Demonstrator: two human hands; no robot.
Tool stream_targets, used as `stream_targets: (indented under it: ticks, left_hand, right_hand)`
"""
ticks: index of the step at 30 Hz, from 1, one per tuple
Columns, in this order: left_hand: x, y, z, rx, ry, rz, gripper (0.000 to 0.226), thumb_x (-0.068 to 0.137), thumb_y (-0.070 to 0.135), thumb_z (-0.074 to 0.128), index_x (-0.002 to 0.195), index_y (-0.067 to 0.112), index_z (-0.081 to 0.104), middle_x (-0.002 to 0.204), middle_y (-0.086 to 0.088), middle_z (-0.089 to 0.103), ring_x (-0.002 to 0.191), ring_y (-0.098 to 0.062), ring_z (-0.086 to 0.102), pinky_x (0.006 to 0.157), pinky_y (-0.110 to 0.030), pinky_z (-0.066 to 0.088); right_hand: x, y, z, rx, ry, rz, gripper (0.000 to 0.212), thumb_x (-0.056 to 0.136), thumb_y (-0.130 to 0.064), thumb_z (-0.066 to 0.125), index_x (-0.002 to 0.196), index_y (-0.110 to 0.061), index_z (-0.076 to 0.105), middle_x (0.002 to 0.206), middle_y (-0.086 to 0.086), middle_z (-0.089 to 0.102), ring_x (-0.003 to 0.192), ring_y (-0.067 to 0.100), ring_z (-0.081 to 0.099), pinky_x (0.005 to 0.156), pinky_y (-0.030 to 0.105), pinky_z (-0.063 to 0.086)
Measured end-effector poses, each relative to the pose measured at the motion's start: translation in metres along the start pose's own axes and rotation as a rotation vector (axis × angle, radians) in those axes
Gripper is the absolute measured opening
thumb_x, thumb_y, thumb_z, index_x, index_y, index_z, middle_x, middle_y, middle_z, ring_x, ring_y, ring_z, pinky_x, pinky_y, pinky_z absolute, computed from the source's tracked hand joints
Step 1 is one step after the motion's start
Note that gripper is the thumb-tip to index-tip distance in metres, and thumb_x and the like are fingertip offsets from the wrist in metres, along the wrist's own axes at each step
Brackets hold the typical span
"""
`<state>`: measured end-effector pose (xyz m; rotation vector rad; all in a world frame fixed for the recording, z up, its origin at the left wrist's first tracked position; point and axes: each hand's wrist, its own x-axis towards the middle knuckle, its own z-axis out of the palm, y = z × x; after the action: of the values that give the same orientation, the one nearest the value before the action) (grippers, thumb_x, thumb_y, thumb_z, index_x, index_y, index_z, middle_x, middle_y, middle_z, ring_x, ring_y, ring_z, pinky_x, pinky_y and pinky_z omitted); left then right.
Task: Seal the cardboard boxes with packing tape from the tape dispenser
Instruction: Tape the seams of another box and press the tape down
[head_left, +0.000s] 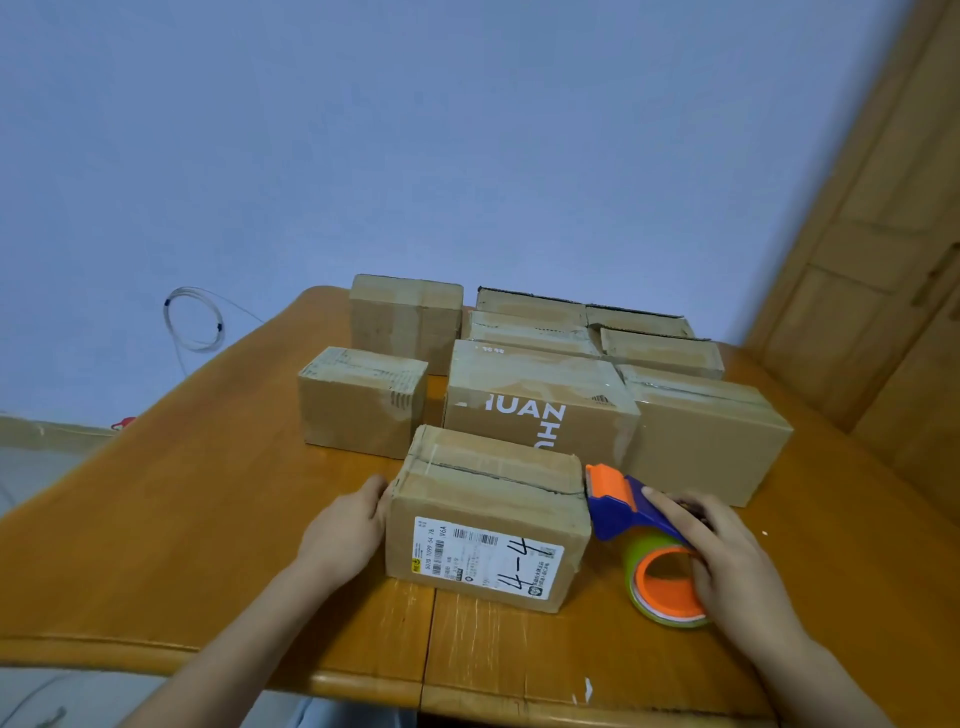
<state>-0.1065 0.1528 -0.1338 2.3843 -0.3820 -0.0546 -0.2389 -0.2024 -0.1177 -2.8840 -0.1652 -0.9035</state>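
Tape dispenser (631, 506), blue-bodied with an orange front plate, is gripped by the right hand (727, 558), whose fingers curl over its top and down around the roll. Its orange nose touches the upper right edge of the nearest cardboard box (488, 519). The roll (660, 582) has a green outer band and an orange core, and its lower edge rests on the table (182, 519).

On the opposite side, the left hand (345, 530) lies flat against the left end of that same box, fingers fairly straight and pressing the cardboard rather than wrapping it. This box stands near the front edge of the table, closed, so nothing inside can be seen. Its two top flaps meet in a dark seam running left to right, with a pale strip crossing near the left end, possibly older tape, though the blur makes that uncertain. A white shipping label (485, 556) with barcodes and a handwritten "4-4" covers its front face.

Behind stands a larger box printed HUAN (535, 410), its glossy top taped. A small box (358, 400) sits to its left, a long box (711, 431) to its right, and a taller box (405, 317) further back. At the rear, several flatter boxes (587, 325) are packed together; all look closed. A coiled cable (195, 322) hangs on the blue wall (467, 130).
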Motion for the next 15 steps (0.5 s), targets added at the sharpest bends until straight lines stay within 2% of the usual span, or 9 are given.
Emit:
stream_targets:
  ticks: [3, 6, 8, 10, 12, 13, 15]
  left_hand:
    - [0.0, -0.003, -0.001, -0.117, 0.061, 0.009, 0.019, 0.101, 0.028, 0.043, 0.09, 0.017, 0.054, 0.082, -0.004, 0.066, 0.074, -0.025, 0.062, 0.065, -0.041, 0.051]
    - [-0.002, 0.006, -0.012, -0.23, 0.275, 0.027, 0.029, 0.1, 0.022, 0.045, 0.075, 0.016, 0.058, 0.07, -0.005, 0.062, 0.068, -0.024, 0.057, 0.06, -0.033, 0.044]
    - [-0.005, 0.021, -0.022, -0.268, 0.428, 0.098, 0.032, 0.1, 0.019, 0.045, 0.073, 0.013, 0.062, 0.067, -0.001, 0.063, 0.066, -0.018, 0.059, 0.061, -0.032, 0.045]
    - [-0.01, 0.043, -0.031, -0.275, 0.5, 0.208, 0.027, 0.1, 0.018, 0.046, 0.082, 0.018, 0.065, 0.076, 0.009, 0.067, 0.075, -0.004, 0.062, 0.065, -0.022, 0.047]
    - [-0.014, 0.065, -0.035, -0.247, 0.49, 0.313, 0.023, 0.1, 0.019, 0.046, 0.1, 0.02, 0.068, 0.091, 0.014, 0.069, 0.087, 0.002, 0.062, 0.072, -0.012, 0.045]
    - [-0.015, 0.074, -0.035, -0.227, 0.46, 0.357, 0.024, 0.099, 0.018, 0.046, 0.11, 0.017, 0.068, 0.099, 0.012, 0.069, 0.095, 0.0, 0.062, 0.078, -0.012, 0.045]
    - [-0.017, 0.089, -0.031, -0.166, 0.364, 0.426, 0.032, 0.1, 0.016, 0.044, 0.128, 0.015, 0.059, 0.114, 0.006, 0.067, 0.108, -0.007, 0.06, 0.091, -0.023, 0.048]
  right_hand:
    - [-0.002, -0.004, -0.001, -0.003, 0.012, 0.005, 0.1, 0.053, 0.021, 0.077, 0.135, -0.026, 0.046, 0.112, 0.008, 0.058, 0.095, 0.028, 0.059, 0.069, 0.031, 0.051]
    - [-0.003, -0.006, -0.002, -0.013, 0.025, 0.009, 0.099, 0.054, 0.018, 0.079, 0.136, -0.026, 0.045, 0.113, 0.005, 0.056, 0.095, 0.024, 0.057, 0.068, 0.03, 0.051]
    - [-0.005, -0.007, -0.001, -0.01, 0.03, 0.017, 0.098, 0.055, 0.016, 0.08, 0.137, -0.027, 0.045, 0.114, 0.003, 0.054, 0.097, 0.022, 0.055, 0.069, 0.029, 0.051]
    - [-0.006, -0.008, 0.0, -0.007, 0.036, 0.019, 0.098, 0.055, 0.015, 0.081, 0.137, -0.026, 0.045, 0.114, 0.004, 0.055, 0.1, 0.019, 0.051, 0.068, 0.029, 0.051]
    - [-0.006, -0.009, -0.001, -0.013, 0.037, 0.022, 0.098, 0.054, 0.014, 0.082, 0.136, -0.025, 0.046, 0.113, 0.006, 0.057, 0.099, 0.021, 0.054, 0.068, 0.029, 0.051]
    - [-0.006, -0.011, -0.001, -0.02, 0.034, 0.022, 0.098, 0.053, 0.013, 0.083, 0.136, -0.025, 0.046, 0.113, 0.007, 0.057, 0.097, 0.024, 0.057, 0.067, 0.029, 0.052]
    - [-0.007, -0.015, -0.002, -0.034, 0.032, 0.017, 0.099, 0.051, 0.011, 0.085, 0.135, -0.023, 0.046, 0.112, 0.007, 0.057, 0.094, 0.027, 0.061, 0.065, 0.028, 0.052]
